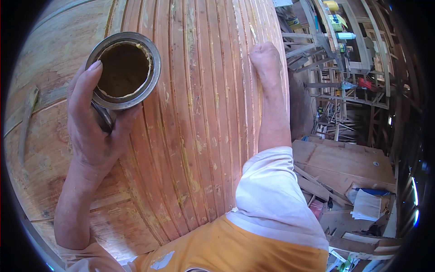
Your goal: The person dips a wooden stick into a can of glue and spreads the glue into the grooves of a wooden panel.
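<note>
A round metal cup (156,72) with dark brown contents and a crusted rim is held by my left hand (93,118), its thumb over the rim and the handle against the palm. Below the cup lies a grooved reddish wood panel (195,136) with yellowish smears along its grooves. Near the panel's right edge is my right hand (266,56), its fingers curled in. A thin light-coloured thing shows just above that hand, too small to make out.
At the left, a thin curved strip (28,122) lies on flat wood boards (50,154). Beyond the panel's right edge are wooden frames and scraps (335,90), a brown board (349,163) and a white paper or cloth (366,205).
</note>
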The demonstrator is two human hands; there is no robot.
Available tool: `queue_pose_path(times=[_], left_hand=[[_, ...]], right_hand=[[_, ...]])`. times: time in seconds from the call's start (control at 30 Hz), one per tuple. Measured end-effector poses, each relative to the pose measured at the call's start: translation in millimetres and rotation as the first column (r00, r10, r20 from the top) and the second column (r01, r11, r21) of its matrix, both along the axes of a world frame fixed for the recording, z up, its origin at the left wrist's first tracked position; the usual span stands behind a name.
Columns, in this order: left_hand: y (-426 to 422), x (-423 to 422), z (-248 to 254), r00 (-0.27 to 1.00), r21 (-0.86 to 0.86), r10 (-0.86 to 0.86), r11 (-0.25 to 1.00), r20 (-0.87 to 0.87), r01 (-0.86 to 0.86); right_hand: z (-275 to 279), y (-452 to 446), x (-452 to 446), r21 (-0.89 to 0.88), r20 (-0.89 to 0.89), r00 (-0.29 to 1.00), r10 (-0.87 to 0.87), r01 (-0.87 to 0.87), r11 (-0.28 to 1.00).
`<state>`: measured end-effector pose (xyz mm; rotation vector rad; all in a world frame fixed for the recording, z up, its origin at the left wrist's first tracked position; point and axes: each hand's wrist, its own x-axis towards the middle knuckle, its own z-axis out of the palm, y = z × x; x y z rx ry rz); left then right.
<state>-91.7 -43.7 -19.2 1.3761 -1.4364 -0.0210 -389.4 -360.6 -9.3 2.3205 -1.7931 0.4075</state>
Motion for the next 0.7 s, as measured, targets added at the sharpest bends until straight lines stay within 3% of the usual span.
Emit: queue_pose_path(times=[0.07,0.23,0.43,0.53,0.7], left_hand=[[3,2,2,0.997,0.026,0.029,0.999,0.066,-0.031],[2,1,0,1.000,0.028,0.000,1.000,0.012,-0.001],[3,5,1,0.998,0.023,0.020,1.000,0.051,-0.021],[1,1,1,1.000,0.016,-0.004,1.000,0.031,0.003],[1,4,-1,1.000,-0.008,0.019,1.000,0.018,-0.019]], right_hand=[[0,-2,5,-0.028,0.000,1.000,0.014,-0.014,1.000],[15,9,28,0.020,0.042,0.997,-0.058,0.058,0.998],[3,-4,10,-0.005,0.035,0.999,-0.022,0.022,1.000],[21,-1,28,0.097,0.005,0.999,-0.033,0.032,0.995],[16,-1,21,-0.014,-0.081,0.996,-0.040,0.039,0.999]])
